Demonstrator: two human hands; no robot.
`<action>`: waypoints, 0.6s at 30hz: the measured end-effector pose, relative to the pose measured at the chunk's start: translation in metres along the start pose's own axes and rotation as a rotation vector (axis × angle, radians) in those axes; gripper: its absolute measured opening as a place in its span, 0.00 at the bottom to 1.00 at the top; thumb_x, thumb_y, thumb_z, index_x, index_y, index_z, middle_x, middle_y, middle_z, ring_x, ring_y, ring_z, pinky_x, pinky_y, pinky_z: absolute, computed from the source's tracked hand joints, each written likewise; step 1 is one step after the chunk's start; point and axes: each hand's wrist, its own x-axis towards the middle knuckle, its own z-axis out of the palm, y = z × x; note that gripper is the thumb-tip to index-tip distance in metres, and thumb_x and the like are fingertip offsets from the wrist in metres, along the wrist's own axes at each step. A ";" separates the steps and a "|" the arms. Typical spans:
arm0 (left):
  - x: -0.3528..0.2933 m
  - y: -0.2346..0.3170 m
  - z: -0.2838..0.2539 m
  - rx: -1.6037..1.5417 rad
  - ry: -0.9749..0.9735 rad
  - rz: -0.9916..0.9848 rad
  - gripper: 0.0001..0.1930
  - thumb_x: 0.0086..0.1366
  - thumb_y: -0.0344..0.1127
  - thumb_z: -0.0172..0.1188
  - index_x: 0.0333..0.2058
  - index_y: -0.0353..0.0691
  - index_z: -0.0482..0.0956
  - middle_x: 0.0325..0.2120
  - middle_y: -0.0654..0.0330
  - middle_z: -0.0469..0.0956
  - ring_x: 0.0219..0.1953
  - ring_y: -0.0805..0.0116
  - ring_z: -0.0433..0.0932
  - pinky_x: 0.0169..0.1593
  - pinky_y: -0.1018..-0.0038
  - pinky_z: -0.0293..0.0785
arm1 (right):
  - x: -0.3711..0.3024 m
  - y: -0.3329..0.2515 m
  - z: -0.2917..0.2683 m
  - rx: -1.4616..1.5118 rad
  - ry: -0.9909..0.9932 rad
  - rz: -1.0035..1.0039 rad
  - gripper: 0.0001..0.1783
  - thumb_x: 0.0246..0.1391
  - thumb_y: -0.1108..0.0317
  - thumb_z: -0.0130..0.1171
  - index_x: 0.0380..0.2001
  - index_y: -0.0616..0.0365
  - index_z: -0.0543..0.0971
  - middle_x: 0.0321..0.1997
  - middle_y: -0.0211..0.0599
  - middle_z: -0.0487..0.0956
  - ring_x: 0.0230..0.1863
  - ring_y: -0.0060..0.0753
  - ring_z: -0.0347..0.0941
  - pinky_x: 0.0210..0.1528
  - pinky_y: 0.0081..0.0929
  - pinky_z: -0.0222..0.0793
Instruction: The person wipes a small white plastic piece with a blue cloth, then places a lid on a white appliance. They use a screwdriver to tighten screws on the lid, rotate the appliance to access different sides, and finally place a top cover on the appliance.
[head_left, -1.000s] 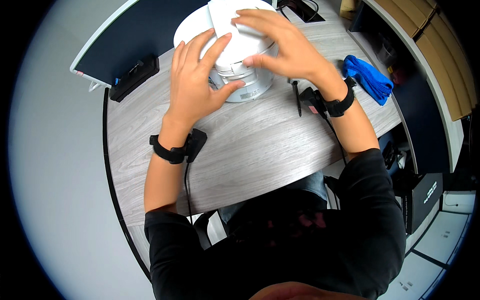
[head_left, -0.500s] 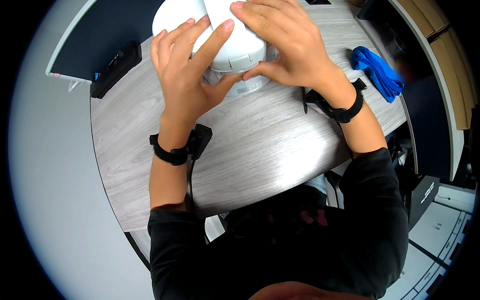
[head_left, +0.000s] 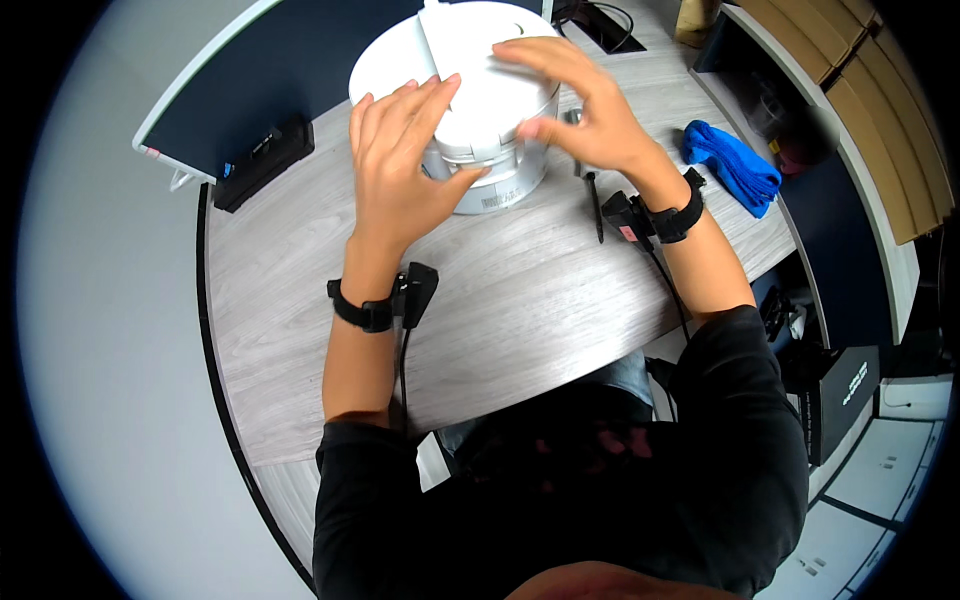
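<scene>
Surface: a grey wood-grain desk (head_left: pixel 520 300) with a rounded near edge, running from 9 o'clock across to 3 o'clock.
Room: pale floor at 8 o'clock; a dark blue partition panel (head_left: pixel 250 80) stands along the desk's far edge at 11 o'clock; wooden shelving (head_left: pixel 870 90) at 2 o'clock; white floor tiles at 4 o'clock.
Appliance: a round white appliance (head_left: pixel 480 110) with a broad lid sits on the desk at 12 o'clock.
Left hand: the left hand (head_left: pixel 400 170) lies spread on the lid's near left side, fingers straight and apart, thumb against the body below the lid rim; pressed flat, nothing clasped.
Right hand: the right hand (head_left: pixel 580 110) arches over the lid's right side, fingers loosely curved, fingertips on the lid top; whether it grips the rim cannot be told.
Nearby: a blue cloth (head_left: pixel 735 165) at 2 o'clock, a black pen-like tool (head_left: pixel 595 205) just right of the appliance, a black box (head_left: pixel 265 160) at 10 o'clock.
Hidden: the appliance's top is cut by the frame edge; its front is covered by the hands; the person's lap and the desk's near middle are behind a black sleeve.
</scene>
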 end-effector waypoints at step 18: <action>-0.006 -0.059 0.023 -0.207 0.256 -0.163 0.19 0.65 0.42 0.48 0.40 0.38 0.86 0.48 0.52 0.81 0.60 0.50 0.71 0.63 0.56 0.62 | 0.029 0.078 0.014 0.721 0.078 0.973 0.23 0.63 0.55 0.57 0.49 0.65 0.80 0.44 0.33 0.82 0.45 0.26 0.75 0.45 0.26 0.70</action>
